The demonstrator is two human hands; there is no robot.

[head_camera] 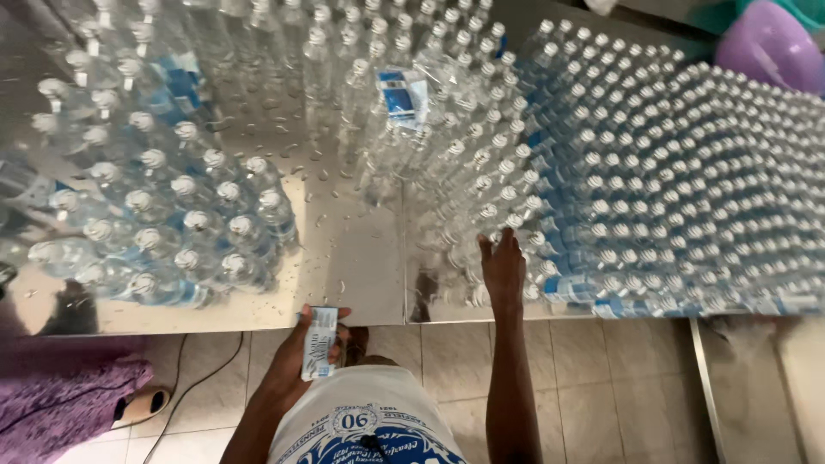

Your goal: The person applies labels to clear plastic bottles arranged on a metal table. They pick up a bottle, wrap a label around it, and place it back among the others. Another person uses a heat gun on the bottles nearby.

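Observation:
My left hand (302,344) holds a small stack of white and blue paper labels (320,342) just off the near edge of the steel table (352,258). My right hand (503,265) reaches forward with its fingers stretched onto the table, its fingertips touching the caps of clear plastic bottles (507,219) at the near edge of a big block of labelled bottles (670,163). More clear bottles with white caps (172,215) stand in a group on the left of the table. Another label (402,94) lies on top of the bottles in the middle.
Water drops dot the bare steel strip between the bottle groups. A purple basin (769,43) sits at the far right corner. A person in purple cloth (60,395) stands at the lower left, with a sandal (142,404) and a black cable (202,387) on the tiled floor.

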